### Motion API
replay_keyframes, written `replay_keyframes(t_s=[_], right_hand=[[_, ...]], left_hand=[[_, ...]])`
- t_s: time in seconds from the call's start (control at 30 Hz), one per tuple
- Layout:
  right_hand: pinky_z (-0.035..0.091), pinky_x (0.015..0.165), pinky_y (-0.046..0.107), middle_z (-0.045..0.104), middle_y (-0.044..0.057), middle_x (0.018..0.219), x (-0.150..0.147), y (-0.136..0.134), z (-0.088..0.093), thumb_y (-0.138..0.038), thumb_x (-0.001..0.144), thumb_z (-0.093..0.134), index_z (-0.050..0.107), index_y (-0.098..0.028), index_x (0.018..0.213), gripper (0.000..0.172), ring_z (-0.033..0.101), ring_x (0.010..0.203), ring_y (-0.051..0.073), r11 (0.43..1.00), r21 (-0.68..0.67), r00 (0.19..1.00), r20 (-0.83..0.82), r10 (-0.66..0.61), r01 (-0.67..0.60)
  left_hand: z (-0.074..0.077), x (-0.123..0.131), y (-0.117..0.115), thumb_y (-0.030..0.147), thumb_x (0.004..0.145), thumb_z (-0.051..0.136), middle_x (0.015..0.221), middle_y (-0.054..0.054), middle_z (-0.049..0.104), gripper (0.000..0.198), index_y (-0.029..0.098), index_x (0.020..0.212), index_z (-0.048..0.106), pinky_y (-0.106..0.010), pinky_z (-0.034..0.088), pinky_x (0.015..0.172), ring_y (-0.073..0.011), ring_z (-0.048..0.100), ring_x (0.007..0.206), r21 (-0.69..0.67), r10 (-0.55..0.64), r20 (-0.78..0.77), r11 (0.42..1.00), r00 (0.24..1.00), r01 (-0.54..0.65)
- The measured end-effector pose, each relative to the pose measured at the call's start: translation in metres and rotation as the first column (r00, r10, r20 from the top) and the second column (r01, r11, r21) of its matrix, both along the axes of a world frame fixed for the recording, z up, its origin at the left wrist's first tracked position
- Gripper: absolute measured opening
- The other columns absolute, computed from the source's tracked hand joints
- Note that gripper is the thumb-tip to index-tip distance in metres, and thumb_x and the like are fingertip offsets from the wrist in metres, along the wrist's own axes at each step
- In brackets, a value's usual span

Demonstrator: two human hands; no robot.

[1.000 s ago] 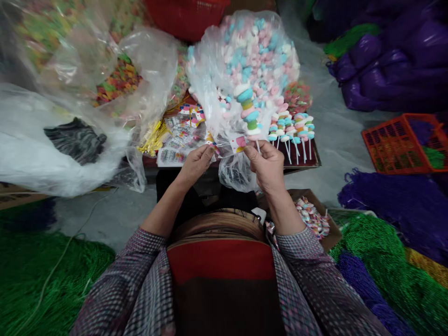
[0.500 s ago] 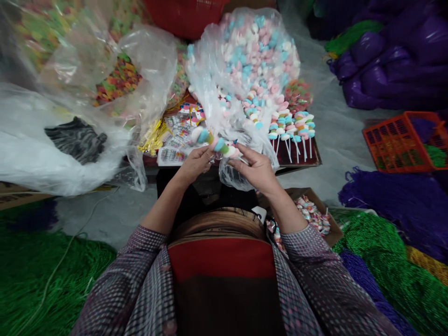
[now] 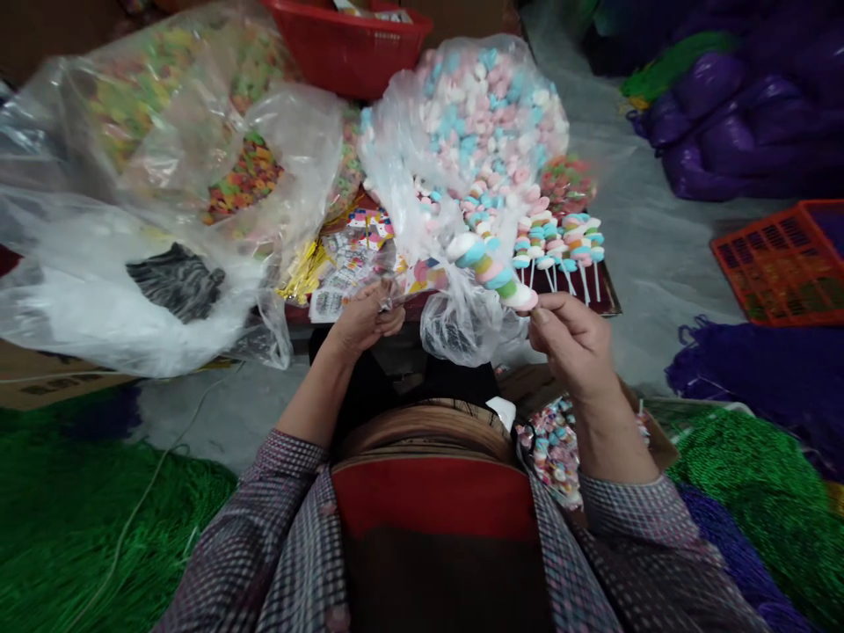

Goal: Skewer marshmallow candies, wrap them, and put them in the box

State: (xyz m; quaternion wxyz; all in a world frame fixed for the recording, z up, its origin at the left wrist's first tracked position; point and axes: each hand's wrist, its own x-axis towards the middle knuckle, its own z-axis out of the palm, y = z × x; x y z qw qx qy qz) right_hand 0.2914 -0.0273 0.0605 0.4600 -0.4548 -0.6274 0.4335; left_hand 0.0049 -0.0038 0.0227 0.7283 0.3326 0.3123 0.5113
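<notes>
My right hand point(image 3: 575, 341) pinches the lower end of a marshmallow candy skewer point(image 3: 491, 271), a tilted stack of white, blue, orange, green and pink pieces. Its stick is hidden by the fingers. To the left, my left hand point(image 3: 370, 318) is closed, with a thin clear plastic wrapper point(image 3: 383, 268) at its fingertips; the wrapper's outline is hard to make out. Printed wrappers point(image 3: 343, 264) lie just beyond that hand. Between the hands, the crumpled mouth of a clear bag point(image 3: 465, 321) hangs over the table edge. Finished-looking candy skewers point(image 3: 573, 242) on white sticks lie at the right.
A big bag of marshmallows point(image 3: 491, 110) and bags of gummy rings point(image 3: 243, 176) fill the table's back. Gold twist ties point(image 3: 304, 271) lie left of the wrappers. Behind stands a red basket point(image 3: 349, 48). A carton of wrapped candies point(image 3: 557, 444) stands below right, near an orange crate point(image 3: 778, 264).
My hands have moved apart. The right one has carried the marshmallow skewer to the right, and the left has let go of it. The view has shifted slightly.
</notes>
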Motion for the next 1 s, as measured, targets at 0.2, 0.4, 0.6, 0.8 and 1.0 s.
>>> replay_keyframes(t_s=[0.2,0.4,0.6,0.8,1.0], right_hand=[[0.033,0.049,0.024,0.055,-0.005,0.062,0.007,0.003,0.012,-0.036,0.093,0.065,0.074,-0.023,0.092,0.016,0.04,0.051,0.008,0.992,0.122,0.98,0.2,0.003,-0.028],[0.037,0.049,0.024,0.062,-0.003,0.064,0.022,0.003,0.023,-0.037,0.091,0.066,0.075,-0.023,0.091,0.017,0.045,0.05,0.008,0.983,0.185,0.956,0.29,-0.05,-0.005],[0.044,0.052,0.025,0.07,-0.002,0.067,0.03,0.001,0.024,-0.037,0.092,0.065,0.078,-0.026,0.092,0.017,0.055,0.054,0.011,0.978,0.203,0.929,0.368,-0.037,-0.042],[0.055,0.064,0.031,0.08,0.003,0.085,0.04,0.007,0.024,-0.043,0.09,0.069,0.08,-0.028,0.092,0.018,0.069,0.069,0.017,0.978,0.188,0.907,0.422,0.0,-0.088],[0.054,0.062,0.031,0.078,0.002,0.078,0.044,0.007,0.018,-0.044,0.088,0.074,0.081,-0.028,0.088,0.017,0.068,0.066,0.016,0.974,0.223,0.911,0.408,-0.062,-0.034]], left_hand=[[-0.002,-0.002,0.002,0.055,0.078,0.081,0.04,0.011,0.031,0.053,0.018,0.059,0.049,-0.016,0.026,0.033,-0.0025,0.024,0.029,-0.002,-0.021,-0.033,1.0,0.999,0.021],[-0.001,-0.003,0.004,0.057,0.077,0.081,0.039,0.011,0.032,0.053,0.018,0.062,0.049,-0.016,0.025,0.033,-0.0027,0.024,0.03,-0.034,0.002,-0.086,0.999,0.996,-0.005],[-0.002,-0.001,0.006,0.061,0.071,0.084,0.041,0.011,0.032,0.056,0.019,0.061,0.049,-0.016,0.026,0.034,-0.0026,0.025,0.032,-0.012,-0.054,-0.127,0.999,0.99,0.053],[-0.001,-0.001,0.007,0.065,0.071,0.082,0.043,0.009,0.03,0.055,0.019,0.061,0.053,-0.018,0.023,0.036,-0.0036,0.025,0.035,-0.007,-0.084,-0.212,0.996,0.974,0.085],[-0.001,-0.007,0.007,0.068,0.072,0.079,0.047,0.008,0.03,0.057,0.019,0.062,0.052,-0.019,0.021,0.038,-0.0038,0.025,0.038,0.046,-0.109,-0.34,0.99,0.934,0.132]])
